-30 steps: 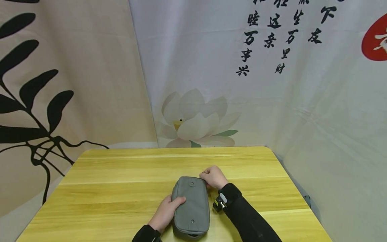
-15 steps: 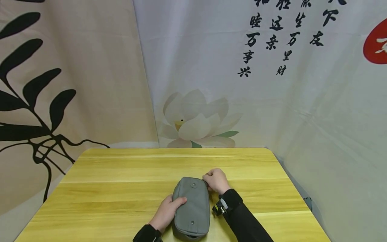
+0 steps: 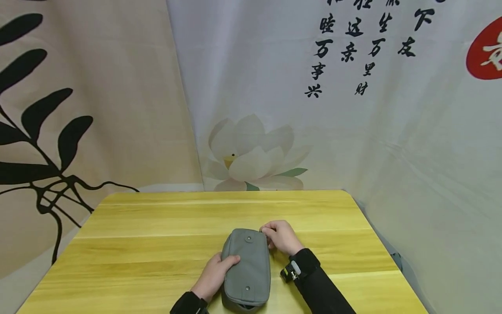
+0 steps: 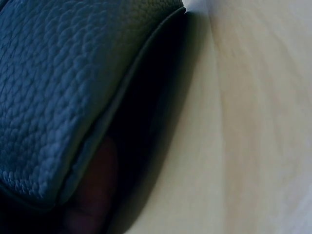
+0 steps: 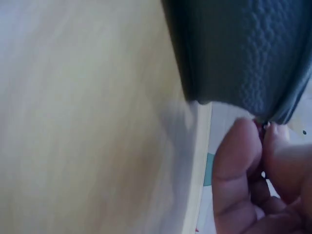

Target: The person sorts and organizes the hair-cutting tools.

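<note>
A grey pebbled-leather pouch (image 3: 248,266) with two snap studs lies lengthwise near the table's front edge. From its left side my left hand (image 3: 213,274) holds it, the thumb on the top face; the other fingers are mostly hidden beside it. The left wrist view shows the pouch's grained side (image 4: 53,92) and a blurred fingertip (image 4: 95,187) below its edge. At the far right corner, my right hand (image 3: 283,237) pinches a small dark zipper pull (image 5: 264,127) between thumb and forefinger. Much of that pull is covered by the fingers.
The pale wood table (image 3: 157,235) extends to both sides and behind the pouch. A printed cloth backdrop (image 3: 251,87) hangs behind its far edge. A black sleeve with a wrist camera (image 3: 290,272) lies to the right of the pouch.
The right hand has shifted slightly nearer and to the right at the pouch's far corner, still pinching. The left hand and pouch stay nearly in place; the head view sways a little.
</note>
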Tool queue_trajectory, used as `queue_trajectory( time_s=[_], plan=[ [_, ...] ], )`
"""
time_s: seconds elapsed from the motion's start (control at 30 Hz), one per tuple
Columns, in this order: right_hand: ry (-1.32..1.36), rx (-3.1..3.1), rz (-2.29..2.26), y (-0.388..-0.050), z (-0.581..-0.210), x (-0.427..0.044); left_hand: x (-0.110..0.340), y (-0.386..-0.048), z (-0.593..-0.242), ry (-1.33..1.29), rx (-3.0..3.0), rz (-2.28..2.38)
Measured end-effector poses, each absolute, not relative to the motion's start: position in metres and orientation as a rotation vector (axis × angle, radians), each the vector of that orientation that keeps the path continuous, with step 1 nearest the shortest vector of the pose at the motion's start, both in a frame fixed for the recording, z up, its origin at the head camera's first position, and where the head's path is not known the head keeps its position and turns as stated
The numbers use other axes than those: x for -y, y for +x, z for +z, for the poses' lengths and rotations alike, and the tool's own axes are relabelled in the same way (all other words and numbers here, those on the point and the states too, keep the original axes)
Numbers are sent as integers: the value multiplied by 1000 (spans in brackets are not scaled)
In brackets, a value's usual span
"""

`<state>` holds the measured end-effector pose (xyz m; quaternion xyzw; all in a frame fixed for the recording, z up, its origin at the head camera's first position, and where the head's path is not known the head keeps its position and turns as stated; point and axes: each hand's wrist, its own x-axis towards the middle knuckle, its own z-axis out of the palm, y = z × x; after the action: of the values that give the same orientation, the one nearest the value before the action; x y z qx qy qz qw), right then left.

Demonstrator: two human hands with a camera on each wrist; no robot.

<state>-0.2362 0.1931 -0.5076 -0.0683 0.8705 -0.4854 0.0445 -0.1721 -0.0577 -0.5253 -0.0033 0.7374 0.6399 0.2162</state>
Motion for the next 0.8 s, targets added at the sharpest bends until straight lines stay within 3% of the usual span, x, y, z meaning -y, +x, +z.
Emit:
queue_trajectory(
  time_s=[0.8],
  plan=[
    [-69, -2600, -1510, -217, -497, -202, 61, -172, -523, 16, -2011, 1842]
  ],
)
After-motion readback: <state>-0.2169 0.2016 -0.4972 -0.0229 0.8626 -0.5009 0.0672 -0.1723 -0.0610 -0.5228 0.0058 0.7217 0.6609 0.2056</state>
